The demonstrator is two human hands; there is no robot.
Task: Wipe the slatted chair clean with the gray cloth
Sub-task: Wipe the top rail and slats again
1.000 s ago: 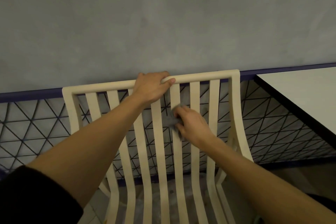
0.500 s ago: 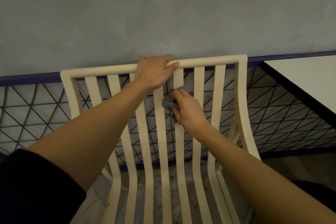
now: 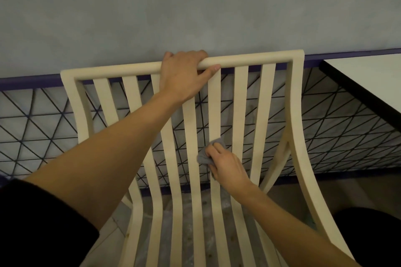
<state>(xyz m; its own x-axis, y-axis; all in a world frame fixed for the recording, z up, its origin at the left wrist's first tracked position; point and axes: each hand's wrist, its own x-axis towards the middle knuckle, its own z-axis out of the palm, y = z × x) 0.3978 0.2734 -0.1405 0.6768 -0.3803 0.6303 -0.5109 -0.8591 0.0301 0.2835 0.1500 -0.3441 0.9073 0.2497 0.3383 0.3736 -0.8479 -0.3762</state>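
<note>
My left hand [image 3: 183, 76] clamped around the cream slatted wooden chair's [image 3: 267, 104] top rail, my right hand [image 3: 227, 167] pressing the crumpled gray cloth [image 3: 202, 156] against a middle slat

This looks like a cafe or canteen seating area rather than a home. A cream slatted chair [image 3: 240, 97] stands against a plain gray plaster wall [image 3: 195, 6] whose lower part has triangle-patterned tiles [image 3: 39, 123] under a purple trim strip [image 3: 28, 81]. A white table with a dark edge [image 3: 368, 78] sits just beside the chair.
</note>
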